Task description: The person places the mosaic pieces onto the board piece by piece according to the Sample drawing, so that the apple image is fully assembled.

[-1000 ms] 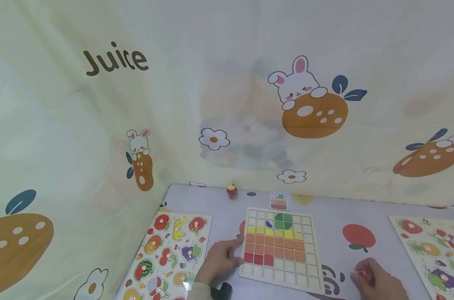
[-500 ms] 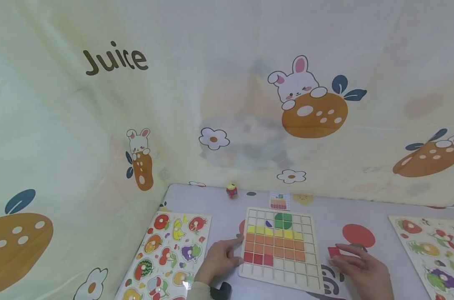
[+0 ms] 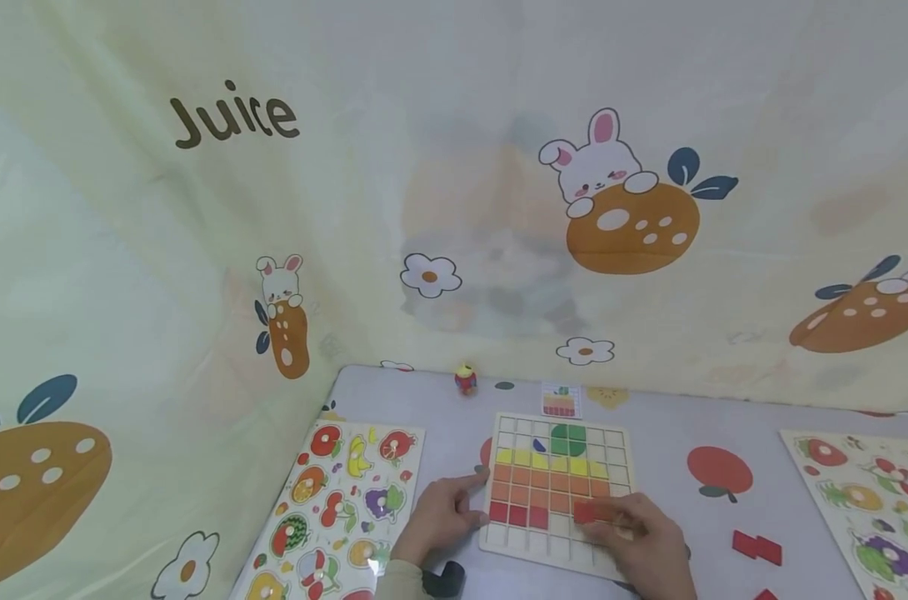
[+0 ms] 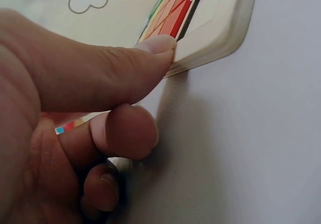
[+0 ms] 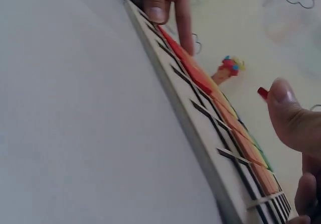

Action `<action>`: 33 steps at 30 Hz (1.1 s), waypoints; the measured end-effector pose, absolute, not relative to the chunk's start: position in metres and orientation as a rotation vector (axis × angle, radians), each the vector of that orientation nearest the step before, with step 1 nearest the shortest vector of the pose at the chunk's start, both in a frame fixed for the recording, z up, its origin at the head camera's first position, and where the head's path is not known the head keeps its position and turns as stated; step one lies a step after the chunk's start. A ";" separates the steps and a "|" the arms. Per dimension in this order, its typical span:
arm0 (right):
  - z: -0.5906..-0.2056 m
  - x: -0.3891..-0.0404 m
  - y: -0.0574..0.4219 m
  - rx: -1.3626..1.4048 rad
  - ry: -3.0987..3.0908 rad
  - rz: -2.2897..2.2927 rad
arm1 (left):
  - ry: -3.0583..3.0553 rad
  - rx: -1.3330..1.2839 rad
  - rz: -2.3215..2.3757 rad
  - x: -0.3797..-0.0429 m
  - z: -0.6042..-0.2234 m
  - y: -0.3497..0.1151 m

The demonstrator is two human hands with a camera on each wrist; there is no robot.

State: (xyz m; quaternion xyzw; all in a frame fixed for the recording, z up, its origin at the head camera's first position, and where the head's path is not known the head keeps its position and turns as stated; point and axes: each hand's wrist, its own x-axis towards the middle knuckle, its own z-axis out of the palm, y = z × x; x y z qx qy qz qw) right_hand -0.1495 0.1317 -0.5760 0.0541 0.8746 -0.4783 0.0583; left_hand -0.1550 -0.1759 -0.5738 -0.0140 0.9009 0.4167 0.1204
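A pale grid board (image 3: 517, 540) lies on the table, bearing yellow, orange and red square tiles in rows, green pieces (image 3: 569, 440) and a small blue piece (image 3: 540, 446). My left hand (image 3: 441, 515) rests at its left side, thumb and index fingertips touching the edge, the other fingers curled under. In the left wrist view the thumb (image 4: 110, 73) presses the board's rim. My right hand (image 3: 647, 537) pinches a red square tile (image 3: 585, 512) over the lower right part of the grid; from the right wrist, only that tile's edge (image 5: 263, 93) shows past the thumb.
Several loose red tiles (image 3: 757, 547) lie right of the right hand. A small picture card (image 3: 561, 401) sits behind the board, with a toy figure (image 3: 465, 380) to its left. Fruit puzzle boards flank the work area at left (image 3: 405, 492) and right (image 3: 814, 492). A printed curtain rises behind.
My right hand has picked a red tile from the right of the table and carried it left over the board, uncovering loose red tiles. My left hand stays at the board's edge.
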 end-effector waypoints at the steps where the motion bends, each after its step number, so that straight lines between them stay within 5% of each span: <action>1: -0.577 -0.150 0.129 0.150 2.648 -1.428 | 2.633 -0.038 1.216 -0.155 -0.573 -0.176; 33: -0.574 -0.152 0.097 -0.132 2.891 -0.968 | 2.640 -0.046 1.217 -0.156 -0.577 -0.177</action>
